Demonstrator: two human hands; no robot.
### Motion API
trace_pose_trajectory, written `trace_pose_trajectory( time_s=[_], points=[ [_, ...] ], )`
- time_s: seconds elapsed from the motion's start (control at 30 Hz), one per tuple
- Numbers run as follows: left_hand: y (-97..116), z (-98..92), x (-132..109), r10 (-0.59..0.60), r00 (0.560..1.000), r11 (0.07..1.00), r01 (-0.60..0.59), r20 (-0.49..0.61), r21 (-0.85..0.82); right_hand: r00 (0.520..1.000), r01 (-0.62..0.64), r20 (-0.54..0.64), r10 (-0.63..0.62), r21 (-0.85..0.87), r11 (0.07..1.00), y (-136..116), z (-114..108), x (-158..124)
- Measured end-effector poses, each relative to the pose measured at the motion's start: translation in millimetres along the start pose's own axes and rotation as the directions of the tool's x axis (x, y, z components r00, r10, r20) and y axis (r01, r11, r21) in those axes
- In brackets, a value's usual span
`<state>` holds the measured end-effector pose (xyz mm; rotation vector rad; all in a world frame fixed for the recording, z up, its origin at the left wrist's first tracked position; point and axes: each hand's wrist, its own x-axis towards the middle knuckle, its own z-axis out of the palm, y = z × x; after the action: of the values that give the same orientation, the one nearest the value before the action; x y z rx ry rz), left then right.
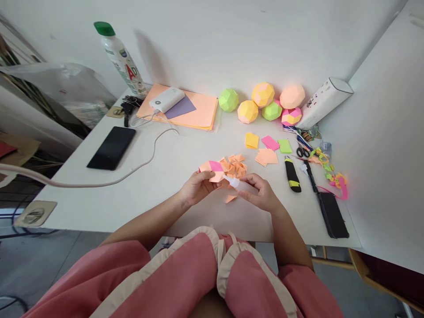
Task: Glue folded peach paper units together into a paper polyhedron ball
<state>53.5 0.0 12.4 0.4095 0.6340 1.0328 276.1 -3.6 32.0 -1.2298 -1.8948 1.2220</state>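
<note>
My left hand (pixel 198 187) pinches a partly built folded-paper piece (pixel 212 168) with peach and pink faces. My right hand (pixel 261 193) is wrapped round a white glue bottle (pixel 247 185), its thin nozzle pointing left and meeting or nearly meeting the paper's edge. Behind both hands lies a pile of folded peach paper units (pixel 236 165). One loose peach unit (pixel 231 198) rests nearer to me, below the bottle. Stacks of yellow paper (pixel 252 140), pink paper (pixel 270 142), green paper (pixel 285 146) and peach paper (pixel 266 157) sit beyond the pile.
Several finished paper balls (pixel 247 111) line the wall. On the right lie a utility knife (pixel 292 175), scissors (pixel 302 152), paper scraps and a black case (pixel 333 215). A phone (pixel 111 148), a cable (pixel 154 150), a power bank (pixel 167 100) and a tall bottle (pixel 122 62) occupy the left.
</note>
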Motion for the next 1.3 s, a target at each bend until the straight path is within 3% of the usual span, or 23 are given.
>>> trace_pose_trajectory(
  time_s=[0.23,0.53,1.1,1.3],
  points=[
    [-0.8,-0.4,0.6,-0.001,1.0,1.0,0.001,-0.009,-0.008,0.97,-0.228,0.148,0.194,0.263,0.938,-1.9,-3.8,0.3],
    [-2.3,-0.9,0.9,0.0,1.0,1.0,0.0,-0.005,-0.01,0.951,-0.261,0.258,0.17,0.376,0.889,-3.9,-1.7,2.1],
    [-1.6,2.3,-0.5,-0.045,0.999,0.999,0.045,-0.01,0.006,0.973,-0.223,0.151,0.174,0.437,0.871,-2.1,-5.5,0.9],
    [-1.9,3.6,-0.6,-0.041,0.999,0.999,0.041,0.003,0.009,0.969,-0.236,0.177,0.174,0.449,0.862,-1.0,-4.2,1.0]
  ],
)
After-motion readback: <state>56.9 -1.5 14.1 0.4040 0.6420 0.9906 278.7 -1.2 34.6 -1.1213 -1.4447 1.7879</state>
